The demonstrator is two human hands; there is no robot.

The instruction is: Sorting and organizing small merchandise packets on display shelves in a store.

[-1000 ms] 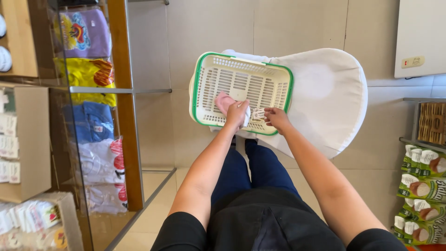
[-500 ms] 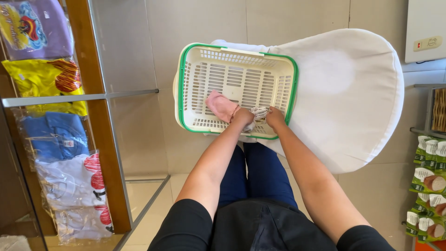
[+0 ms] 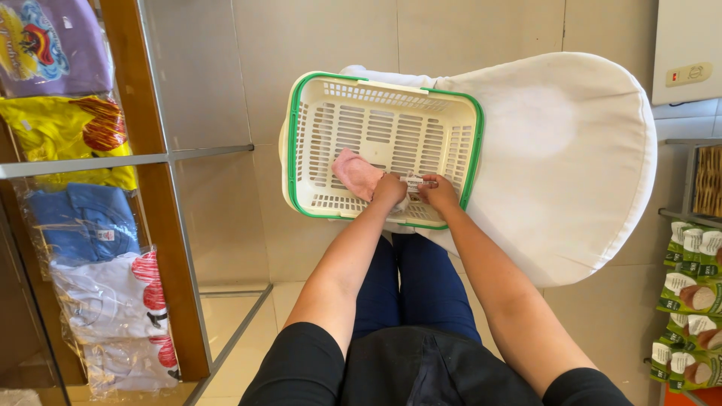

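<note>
Since the earlier frames the view has drifted right and closer: the basket point(image 3: 383, 146) now fills more of the picture, the shelf of shirts has slid toward the 9 o'clock edge, and both hands have moved down to the basket's near rim at 6 o'clock.

The left hand point(image 3: 389, 189) is closed narrow on the edge of a pink cloth point(image 3: 356, 172), which lies on the basket floor and runs off toward 10 o'clock from that hand. The right hand point(image 3: 438, 191) sits just beside it at 3 o'clock, fingers pinched on a small pale item point(image 3: 416, 183) held between the two hands; what it is cannot be told, as it is small and partly covered. The cream basket with its green rim rests on a white padded chair point(image 3: 571, 158), its far end hanging past the cushion toward 9 o'clock.

The judged risk lies in that overhang. With both hands pulling or pressing at the near rim, the basket could tip or slide off the cushion, since the padding is soft and rounded. The small item could also slip through the slotted floor or walls if the pinch loosens, and the cloth could snag in the slots.

Packaged goods point(image 3: 692, 263) line a rack at 3 o'clock, and folded shirts in clear bags point(image 3: 90, 225) fill the shelf at 9 o'clock.
</note>
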